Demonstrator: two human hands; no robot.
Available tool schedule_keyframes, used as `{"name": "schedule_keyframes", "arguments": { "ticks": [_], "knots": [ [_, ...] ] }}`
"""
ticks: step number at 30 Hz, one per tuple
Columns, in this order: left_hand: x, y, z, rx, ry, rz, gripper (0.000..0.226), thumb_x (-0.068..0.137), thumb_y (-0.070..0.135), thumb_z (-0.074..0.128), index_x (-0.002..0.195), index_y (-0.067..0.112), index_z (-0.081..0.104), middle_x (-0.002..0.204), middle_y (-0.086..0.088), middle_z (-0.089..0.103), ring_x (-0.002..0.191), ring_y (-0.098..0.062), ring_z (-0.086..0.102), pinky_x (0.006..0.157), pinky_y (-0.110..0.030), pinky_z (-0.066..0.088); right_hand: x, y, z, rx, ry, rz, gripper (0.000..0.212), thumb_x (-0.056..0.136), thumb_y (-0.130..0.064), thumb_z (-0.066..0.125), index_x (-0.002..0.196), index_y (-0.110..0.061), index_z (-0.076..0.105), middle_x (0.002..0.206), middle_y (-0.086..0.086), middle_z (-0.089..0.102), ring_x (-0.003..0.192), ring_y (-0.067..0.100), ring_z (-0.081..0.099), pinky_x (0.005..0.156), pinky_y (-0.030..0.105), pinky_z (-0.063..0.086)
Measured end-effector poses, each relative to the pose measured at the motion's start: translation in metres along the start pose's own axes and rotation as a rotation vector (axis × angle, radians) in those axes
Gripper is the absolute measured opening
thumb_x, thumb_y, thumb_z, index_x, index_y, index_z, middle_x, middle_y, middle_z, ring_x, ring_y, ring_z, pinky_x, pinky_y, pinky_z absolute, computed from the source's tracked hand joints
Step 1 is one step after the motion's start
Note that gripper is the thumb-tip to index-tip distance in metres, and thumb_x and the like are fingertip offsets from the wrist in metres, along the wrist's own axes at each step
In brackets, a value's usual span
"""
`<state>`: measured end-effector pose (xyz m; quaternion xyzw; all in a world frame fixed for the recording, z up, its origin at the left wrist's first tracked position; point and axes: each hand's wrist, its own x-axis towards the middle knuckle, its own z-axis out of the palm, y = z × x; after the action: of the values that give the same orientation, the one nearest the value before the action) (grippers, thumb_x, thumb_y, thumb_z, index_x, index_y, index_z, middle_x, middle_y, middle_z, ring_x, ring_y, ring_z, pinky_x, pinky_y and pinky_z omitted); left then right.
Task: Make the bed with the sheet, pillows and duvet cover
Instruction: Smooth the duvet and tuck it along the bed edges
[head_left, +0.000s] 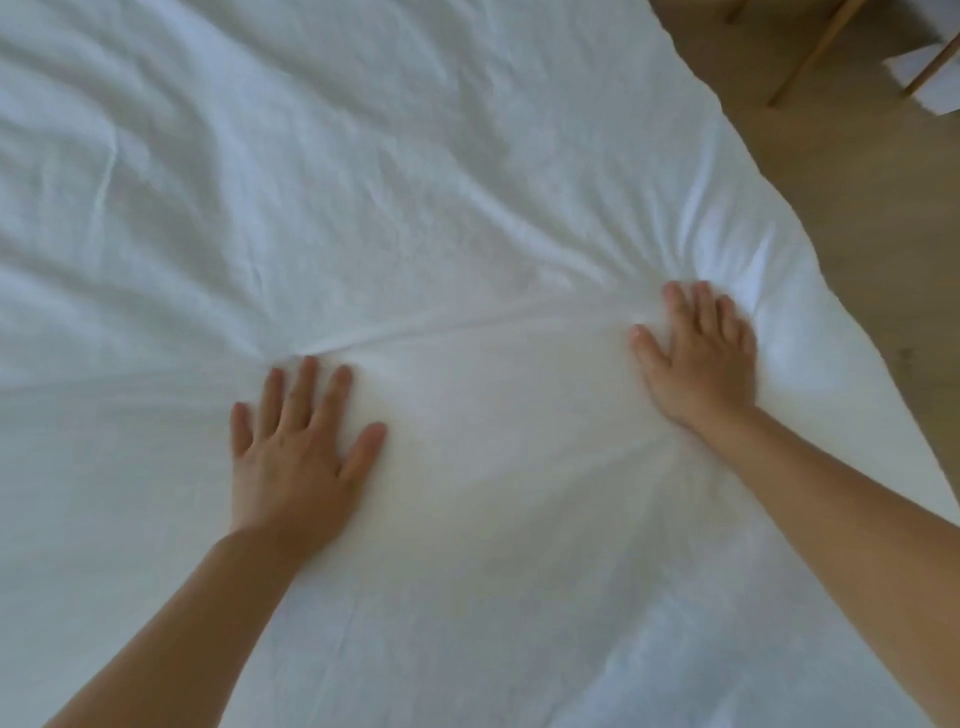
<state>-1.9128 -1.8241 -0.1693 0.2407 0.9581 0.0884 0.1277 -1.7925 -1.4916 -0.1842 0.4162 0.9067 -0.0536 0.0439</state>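
Basically both hands flat, fingers spread: left hand (296, 457) and right hand (701, 353) press the duvet cover (415, 182); ridge (457, 322) runs between them, just past the fingertips.

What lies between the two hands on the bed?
In the head view, only white bedding lies between the left hand and the right hand, with one long crease.

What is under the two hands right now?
The left hand and right hand press flat on the white bedding, which is creased between them. Whatever lies beneath that fabric is covered and cannot be seen.
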Motion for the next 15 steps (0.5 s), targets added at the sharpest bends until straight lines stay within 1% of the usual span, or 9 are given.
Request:
{"name": "schedule_keyframes", "arguments": {
  "ticks": [1, 3, 6, 8, 9, 11, 12, 14, 15],
  "knots": [
    [-0.005, 0.008, 0.006, 0.003, -0.022, 0.073, 0.076, 0.082, 0.068, 0.013, 0.148, 0.033, 0.022, 0.158, 0.004, 0.013, 0.146, -0.020, 0.004, 0.115, -0.041, -0.001, 0.000, 0.002, -0.001, -0.007, -0.025, 0.086, 0.070, 0.091, -0.058, 0.020, 0.150, -0.023, 0.010, 0.158, 0.010, 0.007, 0.145, 0.029, 0.005, 0.116, 0.046, 0.003],
    [-0.011, 0.019, 0.015, -0.026, -0.011, 0.162, 0.073, 0.083, 0.063, 0.013, 0.143, 0.031, 0.038, 0.154, 0.004, 0.028, 0.145, -0.022, 0.016, 0.114, -0.045, 0.005, -0.005, -0.023, 0.005, 0.026, -0.012, 0.141, 0.065, 0.095, -0.050, 0.020, 0.151, -0.019, 0.007, 0.158, 0.010, 0.005, 0.145, 0.030, 0.003, 0.115, 0.049, 0.001],
    [-0.007, 0.022, 0.020, -0.096, 0.101, 0.208, 0.055, 0.090, 0.044, 0.027, 0.122, 0.020, 0.064, 0.135, -0.002, 0.055, 0.133, -0.031, 0.041, 0.107, -0.055, 0.024, -0.029, -0.072, 0.017, 0.080, 0.025, 0.028, 0.061, 0.098, -0.042, 0.025, 0.151, -0.016, 0.009, 0.159, 0.007, 0.006, 0.145, 0.026, 0.004, 0.114, 0.048, 0.000],
    [-0.002, 0.019, 0.021, -0.111, 0.186, 0.246, 0.039, 0.091, 0.031, 0.041, 0.111, 0.014, 0.071, 0.124, -0.005, 0.064, 0.125, -0.035, 0.050, 0.102, -0.058, 0.030, -0.042, -0.083, 0.020, 0.096, 0.020, 0.011, 0.060, 0.098, -0.042, 0.026, 0.151, -0.017, 0.011, 0.159, 0.005, 0.007, 0.145, 0.023, 0.004, 0.114, 0.045, 0.000],
    [-0.001, 0.019, 0.020, -0.132, 0.200, 0.255, 0.035, 0.090, 0.026, 0.045, 0.110, 0.012, 0.071, 0.123, -0.005, 0.065, 0.125, -0.034, 0.050, 0.102, -0.057, 0.031, -0.046, -0.079, 0.017, 0.111, 0.006, -0.006, 0.060, 0.098, -0.043, 0.027, 0.151, -0.019, 0.011, 0.159, 0.004, 0.007, 0.145, 0.021, 0.004, 0.115, 0.043, -0.001],
    [-0.007, 0.022, 0.021, -0.195, 0.168, 0.251, 0.038, 0.092, 0.026, 0.042, 0.118, 0.012, 0.066, 0.130, -0.005, 0.060, 0.132, -0.031, 0.043, 0.108, -0.055, 0.024, -0.058, -0.057, 0.015, 0.100, 0.002, -0.081, 0.059, 0.097, -0.044, 0.028, 0.150, -0.023, 0.013, 0.159, 0.002, 0.008, 0.145, 0.018, 0.004, 0.115, 0.038, -0.002],
    [-0.014, 0.025, 0.024, -0.201, 0.120, 0.240, 0.046, 0.093, 0.033, 0.035, 0.128, 0.014, 0.059, 0.139, -0.003, 0.052, 0.137, -0.028, 0.036, 0.112, -0.052, 0.017, -0.064, -0.042, 0.014, 0.076, 0.005, -0.107, 0.059, 0.097, -0.045, 0.029, 0.150, -0.024, 0.014, 0.159, 0.002, 0.008, 0.145, 0.017, 0.004, 0.115, 0.037, -0.003],
    [-0.043, 0.035, 0.034, -0.152, -0.011, 0.318, 0.067, 0.088, 0.056, 0.015, 0.145, 0.026, 0.034, 0.154, 0.001, 0.025, 0.145, -0.024, 0.013, 0.115, -0.046, 0.001, -0.087, -0.001, 0.011, 0.025, 0.021, -0.012, 0.060, 0.096, -0.046, 0.029, 0.150, -0.025, 0.014, 0.159, 0.003, 0.009, 0.145, 0.019, 0.004, 0.115, 0.037, -0.002],
    [-0.060, 0.041, 0.039, -0.143, -0.057, 0.385, 0.074, 0.082, 0.067, 0.010, 0.148, 0.033, 0.019, 0.157, 0.003, 0.010, 0.146, -0.024, 0.000, 0.114, -0.045, -0.006, -0.099, 0.020, 0.010, 0.012, 0.035, 0.079, 0.060, 0.096, -0.046, 0.028, 0.150, -0.024, 0.014, 0.159, 0.004, 0.009, 0.145, 0.020, 0.005, 0.116, 0.038, -0.001]
  ]
}}
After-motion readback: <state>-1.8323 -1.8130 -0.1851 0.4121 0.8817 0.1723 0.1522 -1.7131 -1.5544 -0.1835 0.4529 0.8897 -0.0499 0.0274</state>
